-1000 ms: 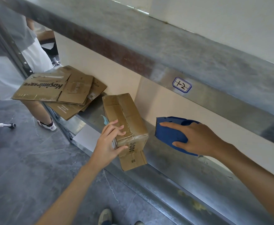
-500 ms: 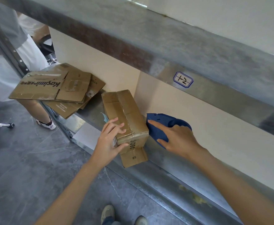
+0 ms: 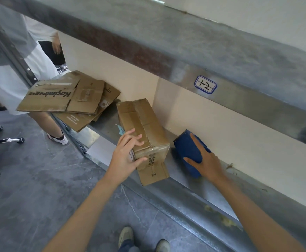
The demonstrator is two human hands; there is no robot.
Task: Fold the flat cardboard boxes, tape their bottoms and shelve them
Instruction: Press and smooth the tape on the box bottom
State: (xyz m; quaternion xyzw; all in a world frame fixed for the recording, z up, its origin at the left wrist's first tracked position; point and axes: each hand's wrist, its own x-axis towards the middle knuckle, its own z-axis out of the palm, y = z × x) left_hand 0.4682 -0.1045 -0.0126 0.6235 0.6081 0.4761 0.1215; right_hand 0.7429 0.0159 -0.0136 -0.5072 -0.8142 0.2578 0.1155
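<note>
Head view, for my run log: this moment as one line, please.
left hand: grips taped cardboard box | right hand: rests on blue tape dispenser | where: metal shelf

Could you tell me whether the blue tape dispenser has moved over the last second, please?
Yes. The tape dispenser has dropped further below the 1-2 label and shifted left, nearer the box.
</note>
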